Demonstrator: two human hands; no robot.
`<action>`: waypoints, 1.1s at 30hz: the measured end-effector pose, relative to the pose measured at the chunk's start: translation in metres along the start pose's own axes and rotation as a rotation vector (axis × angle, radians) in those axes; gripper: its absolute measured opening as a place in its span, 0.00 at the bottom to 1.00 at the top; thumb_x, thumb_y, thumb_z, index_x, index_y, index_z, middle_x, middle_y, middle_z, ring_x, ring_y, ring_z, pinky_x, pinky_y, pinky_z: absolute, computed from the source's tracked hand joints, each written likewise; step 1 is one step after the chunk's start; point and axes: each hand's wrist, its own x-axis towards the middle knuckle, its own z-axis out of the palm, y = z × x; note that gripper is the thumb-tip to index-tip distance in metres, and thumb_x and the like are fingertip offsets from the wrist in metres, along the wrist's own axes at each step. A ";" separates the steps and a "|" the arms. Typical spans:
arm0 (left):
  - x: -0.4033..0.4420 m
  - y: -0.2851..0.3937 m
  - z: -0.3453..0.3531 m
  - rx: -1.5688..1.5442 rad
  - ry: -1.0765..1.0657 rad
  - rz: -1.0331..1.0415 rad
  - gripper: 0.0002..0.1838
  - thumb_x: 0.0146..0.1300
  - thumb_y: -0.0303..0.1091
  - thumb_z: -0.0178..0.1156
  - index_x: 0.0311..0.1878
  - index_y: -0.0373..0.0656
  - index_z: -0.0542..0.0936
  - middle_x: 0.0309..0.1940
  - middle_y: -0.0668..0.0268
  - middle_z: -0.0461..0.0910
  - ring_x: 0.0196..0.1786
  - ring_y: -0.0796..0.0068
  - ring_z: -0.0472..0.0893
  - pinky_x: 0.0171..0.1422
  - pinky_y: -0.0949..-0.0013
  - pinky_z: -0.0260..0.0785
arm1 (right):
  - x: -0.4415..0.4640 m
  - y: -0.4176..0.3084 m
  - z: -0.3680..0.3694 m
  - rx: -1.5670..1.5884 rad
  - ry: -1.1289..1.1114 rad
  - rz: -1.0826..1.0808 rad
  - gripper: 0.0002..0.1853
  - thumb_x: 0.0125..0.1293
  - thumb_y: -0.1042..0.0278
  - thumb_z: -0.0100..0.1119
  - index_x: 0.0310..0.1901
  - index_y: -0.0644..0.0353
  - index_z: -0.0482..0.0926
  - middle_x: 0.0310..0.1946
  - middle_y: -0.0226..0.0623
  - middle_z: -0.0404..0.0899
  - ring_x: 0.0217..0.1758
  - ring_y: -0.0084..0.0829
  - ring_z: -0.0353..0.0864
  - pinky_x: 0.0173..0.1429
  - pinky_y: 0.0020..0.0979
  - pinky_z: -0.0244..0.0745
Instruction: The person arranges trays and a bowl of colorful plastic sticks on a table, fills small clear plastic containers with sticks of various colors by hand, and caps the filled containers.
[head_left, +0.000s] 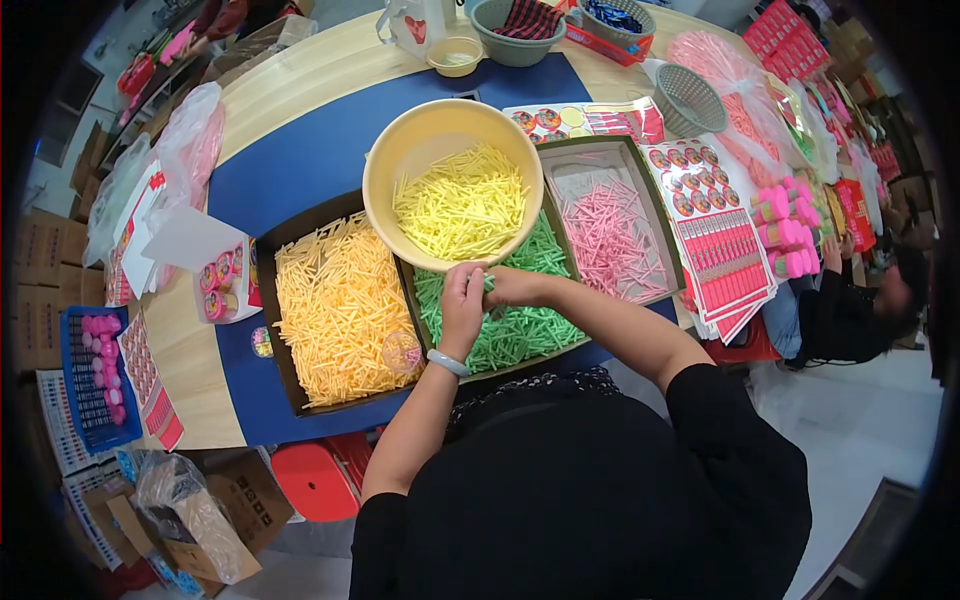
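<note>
Both my hands meet over the box of green sticks [530, 325], just below the rim of a cream basin [382, 180] of yellow sticks [460, 205]. My left hand [464, 300], with a pale bangle at the wrist, has its fingers closed. Against it, my right hand [512, 287] is also closed, and a bit of green shows between the two. What each one grips is too small to tell. Orange sticks [340, 310] fill the box on the left, where a small round clear container [401, 352] lies. Pink sticks [610, 235] lie in the box on the right.
Sticker sheets [715, 240] and pink-lidded jars [785, 230] are at the right, near a seated person [850, 310]. Grey-green baskets [690, 100] stand farther back. A blue basket [75, 370] holds pink items at the left. A red stool [312, 482] is below the table edge.
</note>
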 end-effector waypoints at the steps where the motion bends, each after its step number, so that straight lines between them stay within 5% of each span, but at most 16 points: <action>1: 0.001 -0.002 -0.002 0.038 -0.046 0.021 0.13 0.62 0.29 0.45 0.45 0.35 0.74 0.38 0.62 0.77 0.37 0.73 0.74 0.46 0.77 0.64 | 0.000 -0.001 0.004 0.066 0.032 0.008 0.06 0.50 0.72 0.54 0.31 0.64 0.74 0.23 0.34 0.74 0.24 0.23 0.70 0.31 0.21 0.66; 9: 0.002 0.007 -0.011 -0.136 -0.152 -0.088 0.12 0.61 0.27 0.45 0.45 0.35 0.74 0.36 0.62 0.77 0.38 0.69 0.75 0.46 0.74 0.66 | -0.009 -0.018 0.014 0.278 0.122 -0.006 0.08 0.45 0.75 0.56 0.30 0.63 0.74 0.18 0.34 0.71 0.21 0.23 0.68 0.23 0.21 0.65; 14: 0.000 0.005 -0.024 0.053 0.096 0.012 0.12 0.58 0.27 0.48 0.43 0.36 0.75 0.36 0.61 0.78 0.35 0.67 0.75 0.44 0.72 0.67 | -0.009 -0.007 0.006 0.088 0.178 0.316 0.05 0.43 0.76 0.55 0.25 0.62 0.73 0.13 0.33 0.69 0.16 0.23 0.64 0.19 0.20 0.61; 18: 0.003 0.017 -0.019 0.413 -0.203 0.220 0.11 0.56 0.29 0.52 0.41 0.37 0.77 0.35 0.60 0.79 0.33 0.64 0.76 0.41 0.70 0.67 | -0.014 -0.020 0.012 -0.051 0.107 0.219 0.03 0.44 0.73 0.55 0.20 0.61 0.72 0.11 0.33 0.69 0.13 0.23 0.63 0.19 0.20 0.62; 23: -0.001 0.030 -0.011 0.416 -0.236 0.087 0.11 0.56 0.33 0.53 0.37 0.37 0.78 0.33 0.60 0.79 0.33 0.63 0.76 0.39 0.69 0.67 | -0.022 -0.033 0.017 -0.217 0.188 0.187 0.07 0.43 0.71 0.53 0.23 0.64 0.78 0.15 0.34 0.76 0.15 0.27 0.71 0.22 0.26 0.68; 24: -0.005 0.031 -0.006 0.421 -0.212 0.130 0.12 0.58 0.33 0.51 0.40 0.36 0.77 0.35 0.58 0.79 0.35 0.61 0.77 0.41 0.67 0.67 | -0.014 -0.020 0.017 -0.477 0.281 0.056 0.06 0.44 0.71 0.53 0.22 0.62 0.78 0.14 0.33 0.75 0.14 0.27 0.69 0.20 0.27 0.67; 26: -0.007 0.024 0.002 0.369 -0.222 0.240 0.14 0.59 0.34 0.49 0.43 0.36 0.76 0.37 0.55 0.78 0.38 0.58 0.76 0.46 0.66 0.67 | -0.010 -0.004 0.015 -0.413 0.333 -0.047 0.06 0.44 0.69 0.55 0.21 0.62 0.77 0.13 0.33 0.74 0.13 0.28 0.66 0.18 0.29 0.64; 31: 0.011 0.028 -0.002 0.222 -0.199 -0.020 0.14 0.63 0.34 0.44 0.36 0.34 0.76 0.30 0.60 0.78 0.33 0.67 0.75 0.42 0.73 0.67 | -0.005 -0.006 0.026 -0.564 0.313 0.012 0.06 0.44 0.70 0.53 0.22 0.63 0.75 0.17 0.42 0.75 0.16 0.38 0.68 0.22 0.34 0.66; 33: 0.022 0.013 -0.017 0.060 -0.269 -0.240 0.15 0.63 0.34 0.43 0.44 0.33 0.75 0.38 0.57 0.78 0.38 0.68 0.76 0.44 0.73 0.68 | 0.001 0.007 0.024 -0.547 0.470 -0.239 0.06 0.45 0.70 0.54 0.25 0.62 0.74 0.19 0.38 0.76 0.18 0.34 0.68 0.26 0.30 0.66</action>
